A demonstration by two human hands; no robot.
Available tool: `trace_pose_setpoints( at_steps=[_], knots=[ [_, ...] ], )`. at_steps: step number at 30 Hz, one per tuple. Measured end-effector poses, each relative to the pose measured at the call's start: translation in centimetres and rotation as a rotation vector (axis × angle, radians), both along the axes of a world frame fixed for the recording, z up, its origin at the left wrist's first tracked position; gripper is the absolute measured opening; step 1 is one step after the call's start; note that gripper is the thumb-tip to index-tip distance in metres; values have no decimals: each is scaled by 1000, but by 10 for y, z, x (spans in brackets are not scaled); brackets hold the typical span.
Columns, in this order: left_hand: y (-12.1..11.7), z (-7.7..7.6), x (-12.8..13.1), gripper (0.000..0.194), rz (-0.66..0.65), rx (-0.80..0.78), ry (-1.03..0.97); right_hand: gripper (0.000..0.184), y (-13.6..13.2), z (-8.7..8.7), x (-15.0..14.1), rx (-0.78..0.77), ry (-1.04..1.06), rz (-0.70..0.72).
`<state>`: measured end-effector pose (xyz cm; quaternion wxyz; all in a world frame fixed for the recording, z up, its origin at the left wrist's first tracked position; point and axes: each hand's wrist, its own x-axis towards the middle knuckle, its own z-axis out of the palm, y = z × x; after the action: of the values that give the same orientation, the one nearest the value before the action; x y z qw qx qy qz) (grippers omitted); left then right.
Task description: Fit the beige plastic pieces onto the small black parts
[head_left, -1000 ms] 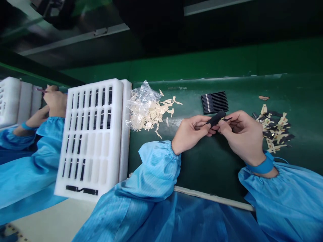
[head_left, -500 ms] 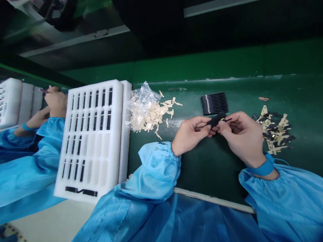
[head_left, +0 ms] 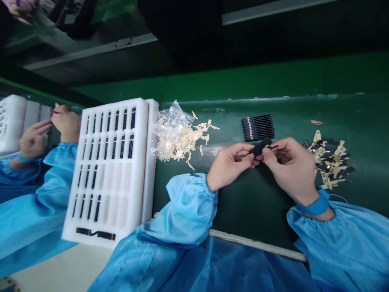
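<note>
Okay, my left hand point(head_left: 226, 166) has its thumb and fingers closed on the near-left end of a dark piece point(head_left: 259, 148); the other fingers are curled behind. My right hand point(head_left: 296, 168) pinches at its right end, thumb on top, where a thin dark tip point(head_left: 274, 147) sticks out; can't tell if the tip is a separate part. The dark piece is between both hands, tilted, right end farther, over the green worktop point(head_left: 243, 202). Looks light, probably stiffish body, slim end likely easy to bend. I'd grip the thick body and go gently on the tip; slipperiness, can't tell.

Just beyond: row of black strips point(head_left: 259, 127), side by side. Right: mixed pile of cream and black bits point(head_left: 332, 160), with a small brownish scrap point(head_left: 317, 122) on its far side. Left: heap of cream pieces point(head_left: 179, 142), clear plastic bag point(head_left: 174, 115) over part of it. Farther left: white foam tray point(head_left: 138, 162), some slots holding black parts, others pale. Far left: co-worker's hands point(head_left: 68, 123), separate from mine.
</note>
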<state>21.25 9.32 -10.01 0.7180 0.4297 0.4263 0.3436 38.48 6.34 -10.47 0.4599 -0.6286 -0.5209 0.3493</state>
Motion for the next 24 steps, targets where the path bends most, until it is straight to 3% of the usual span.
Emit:
trace_pose_setpoints(
  at_steps=[24],
  knots=[
    [-3,0,1,39,7,71,34,13,0,1,-3,19,-52,-31]
  ],
)
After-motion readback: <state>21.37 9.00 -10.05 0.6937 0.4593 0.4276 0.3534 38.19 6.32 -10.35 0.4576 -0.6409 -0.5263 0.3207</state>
